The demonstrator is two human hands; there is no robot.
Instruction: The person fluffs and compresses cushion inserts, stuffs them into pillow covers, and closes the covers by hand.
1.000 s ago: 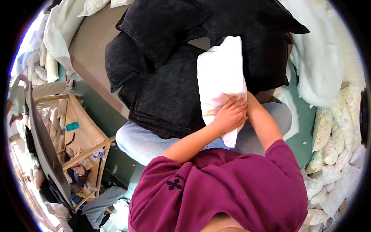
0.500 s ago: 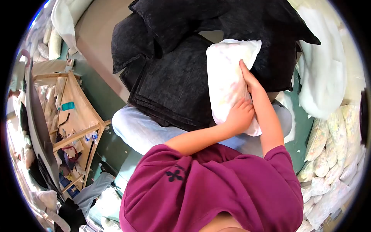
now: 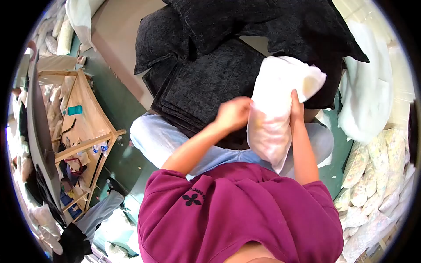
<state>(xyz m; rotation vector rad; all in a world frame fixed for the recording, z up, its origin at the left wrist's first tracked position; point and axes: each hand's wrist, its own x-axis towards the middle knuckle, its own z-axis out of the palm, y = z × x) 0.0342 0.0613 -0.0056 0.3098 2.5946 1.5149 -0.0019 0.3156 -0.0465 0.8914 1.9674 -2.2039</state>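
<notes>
A white stuffed pillow insert [image 3: 272,105], with faint coloured filling showing through, stands tilted over my lap. My right hand [image 3: 297,106] grips its right edge, thumb pointing up and the other fingers largely hidden. At its left edge is my left hand [image 3: 234,115], slightly blurred, with curled fingers pinching the side of the cloth. Just beyond my left hand lies a stack of flat black velvety cushion covers [image 3: 206,83]. Filled black cushions [image 3: 162,41] are heaped behind the stack.
A beige board [image 3: 116,48] lies under the black pile. White batting [image 3: 366,101] and several filled clear bags [image 3: 368,175] line the right side. On the left stands a wooden frame [image 3: 87,105] with a teal bottle [image 3: 73,110]. Green floor [image 3: 118,162] shows between.
My left hand has moved from the insert's lower front to its left edge. The insert has shifted right and toward me, its top corner folding over. My right hand still holds its right side.
</notes>
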